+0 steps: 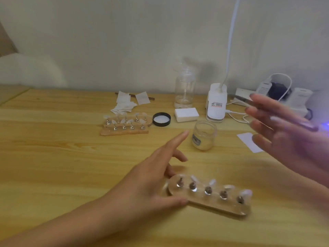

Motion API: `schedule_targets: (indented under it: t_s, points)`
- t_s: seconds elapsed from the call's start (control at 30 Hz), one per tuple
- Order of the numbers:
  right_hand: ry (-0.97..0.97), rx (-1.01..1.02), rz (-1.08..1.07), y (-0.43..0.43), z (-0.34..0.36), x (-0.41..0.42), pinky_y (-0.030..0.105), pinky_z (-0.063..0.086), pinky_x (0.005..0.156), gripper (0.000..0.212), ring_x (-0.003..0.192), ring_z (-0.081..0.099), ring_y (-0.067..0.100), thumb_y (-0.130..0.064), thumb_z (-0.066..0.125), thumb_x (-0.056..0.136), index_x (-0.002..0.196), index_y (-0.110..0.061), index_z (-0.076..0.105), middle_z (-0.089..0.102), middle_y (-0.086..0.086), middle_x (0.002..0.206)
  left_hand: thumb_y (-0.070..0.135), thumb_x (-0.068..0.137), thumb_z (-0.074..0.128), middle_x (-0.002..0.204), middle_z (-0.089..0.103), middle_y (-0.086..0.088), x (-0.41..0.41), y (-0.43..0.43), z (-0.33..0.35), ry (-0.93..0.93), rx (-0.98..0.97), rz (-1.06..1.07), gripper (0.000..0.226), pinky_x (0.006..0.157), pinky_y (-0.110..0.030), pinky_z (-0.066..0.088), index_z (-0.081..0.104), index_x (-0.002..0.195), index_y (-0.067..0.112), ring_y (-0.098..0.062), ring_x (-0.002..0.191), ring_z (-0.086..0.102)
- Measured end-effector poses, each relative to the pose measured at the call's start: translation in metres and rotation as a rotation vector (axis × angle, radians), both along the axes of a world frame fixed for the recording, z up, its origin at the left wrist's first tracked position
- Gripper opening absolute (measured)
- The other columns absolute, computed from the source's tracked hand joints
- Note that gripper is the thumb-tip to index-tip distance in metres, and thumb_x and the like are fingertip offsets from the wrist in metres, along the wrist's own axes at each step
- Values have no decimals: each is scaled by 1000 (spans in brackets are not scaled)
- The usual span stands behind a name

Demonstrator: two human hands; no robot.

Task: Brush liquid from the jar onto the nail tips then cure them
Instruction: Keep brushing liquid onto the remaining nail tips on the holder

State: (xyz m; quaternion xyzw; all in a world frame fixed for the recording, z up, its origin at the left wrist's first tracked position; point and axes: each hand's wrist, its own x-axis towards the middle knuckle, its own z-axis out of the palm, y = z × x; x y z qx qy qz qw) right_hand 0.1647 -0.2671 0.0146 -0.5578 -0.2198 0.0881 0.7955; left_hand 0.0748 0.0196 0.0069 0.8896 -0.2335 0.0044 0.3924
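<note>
A clear holder strip (213, 205) with several nail tips on metal pegs lies near me on the wooden table (53, 139). My left hand (147, 186) pinches its left end, thumb on the near edge, fingers behind it and index finger stretched out. The open glass jar (203, 135) stands beyond it, and its black lid (161, 119) lies further back to the left. Blurred by motion, my right hand (284, 129) hovers right of the jar. It holds a thin dark brush (243, 99) whose tip points left.
Two more holder strips (124, 126) with nail tips lie at mid-table, with paper wipes (124, 104) behind them. A glass pump bottle (184, 88), a white block (186, 114), a white device (216, 104), a power strip (300, 97) with cables and a white card (248, 141) crowd the back right. Purple light (325, 124) glows at the right edge.
</note>
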Motion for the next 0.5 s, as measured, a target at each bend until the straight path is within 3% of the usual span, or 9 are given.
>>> schedule_targets:
  t_s: [0.07, 0.17, 0.23, 0.43, 0.5]
  points:
    - [-40, 13, 68, 0, 15, 10, 20, 53, 82, 41, 104, 66, 2, -16, 58, 91, 128, -32, 65, 69, -12, 114, 37, 74, 83, 121, 49, 32, 6, -16, -2, 34, -1, -30, 111, 86, -4, 36, 2, 141, 72, 2, 107, 52]
    - [1, 61, 14, 9, 27, 8, 20, 54, 77, 22, 84, 68, 4, -27, 71, 85, 106, -32, 74, 70, -11, 93, 37, 76, 81, 115, 51, 31, 7, -22, -2, 42, 15, -41, 103, 85, -3, 33, 7, 140, 69, 3, 107, 49]
    - [19, 84, 0, 18, 31, 11, 18, 52, 73, 14, 74, 62, 4, -32, 65, 89, 98, -31, 76, 66, -10, 85, 39, 76, 81, 115, 51, 32, 5, -20, -2, 27, 14, -23, 100, 86, -2, 33, 10, 138, 71, 4, 109, 48]
    - [-5, 82, -239, 33, 25, 24, 15, 46, 65, 28, 63, 53, 4, -22, 46, 101, 93, -23, 73, 62, -6, 73, 48, 66, 85, 118, 54, 31, 6, -11, 4, 50, -22, 5, 103, 81, -3, 37, 14, 136, 73, 3, 108, 54]
    - [-14, 87, -343, 34, 19, 29, 15, 45, 63, 27, 62, 52, 5, -21, 44, 104, 94, -19, 69, 62, -5, 70, 41, 68, 86, 114, 61, 27, 8, -8, 6, 38, -80, 6, 98, 73, -7, 42, 23, 139, 66, 1, 101, 61]
